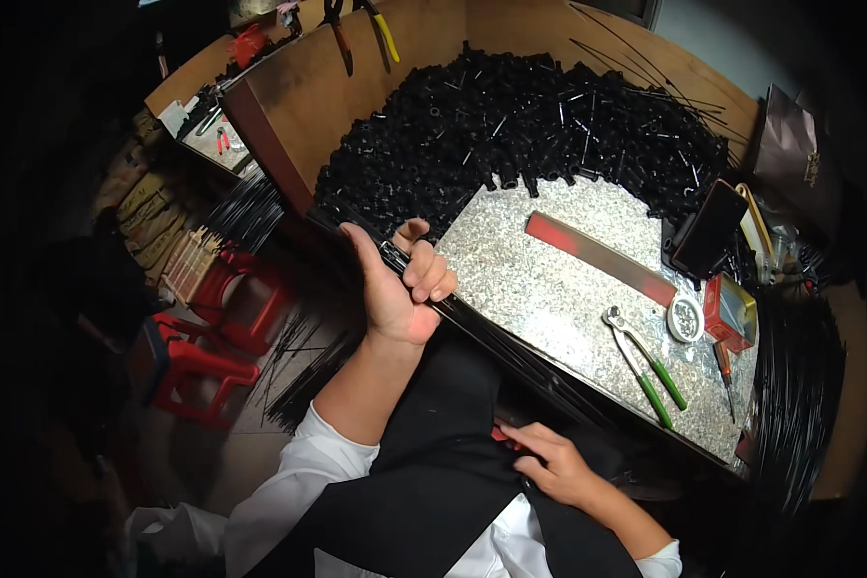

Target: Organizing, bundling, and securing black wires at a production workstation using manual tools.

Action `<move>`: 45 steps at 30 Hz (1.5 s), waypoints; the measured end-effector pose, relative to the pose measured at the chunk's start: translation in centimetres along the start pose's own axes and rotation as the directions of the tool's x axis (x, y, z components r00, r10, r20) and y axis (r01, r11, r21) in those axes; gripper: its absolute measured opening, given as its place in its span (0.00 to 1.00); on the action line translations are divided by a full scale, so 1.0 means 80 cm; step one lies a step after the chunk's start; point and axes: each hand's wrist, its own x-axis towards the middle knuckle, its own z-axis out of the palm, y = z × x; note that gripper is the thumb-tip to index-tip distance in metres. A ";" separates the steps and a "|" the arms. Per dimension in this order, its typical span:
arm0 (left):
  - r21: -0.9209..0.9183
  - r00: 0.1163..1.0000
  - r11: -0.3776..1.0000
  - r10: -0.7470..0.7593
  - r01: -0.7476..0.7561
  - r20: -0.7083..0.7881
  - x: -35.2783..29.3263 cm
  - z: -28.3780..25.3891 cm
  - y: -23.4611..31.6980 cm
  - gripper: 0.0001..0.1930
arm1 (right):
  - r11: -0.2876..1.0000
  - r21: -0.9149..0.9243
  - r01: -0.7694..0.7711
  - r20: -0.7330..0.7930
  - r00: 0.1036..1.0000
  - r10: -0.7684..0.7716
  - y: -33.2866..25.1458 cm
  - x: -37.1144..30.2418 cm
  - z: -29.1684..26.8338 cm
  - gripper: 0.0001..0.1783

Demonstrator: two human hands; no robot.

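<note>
My left hand (400, 289) is raised at the near left edge of the speckled table (549, 318). Its fingers curl round slim black rods (392, 256) with a shiny part, while the thumb points up. Low in front of my dark apron (424, 511), the fingers of my right hand (561, 470) are bent round a small red object (500, 433), mostly hidden. Long thin black rods (520, 352) run along the table's near edge. Beyond my left hand lies a large heap of short black tubes (520, 125).
On the table lie a flat metal bar (597, 258), green-handled pincers (643, 366), a white dish of small parts (685, 318), a red box (729, 313) and a screwdriver (724, 371). A phone (711, 226) leans at right. Red stools (202, 371) stand at left. Wooden boards (299, 96) wall the heap.
</note>
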 end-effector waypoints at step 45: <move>0.654 0.728 0.662 -0.234 -0.366 0.645 0.033 0.107 -0.038 0.10 | 0.963 0.116 0.244 -0.322 0.926 -0.196 -0.097 0.094 -0.154 0.18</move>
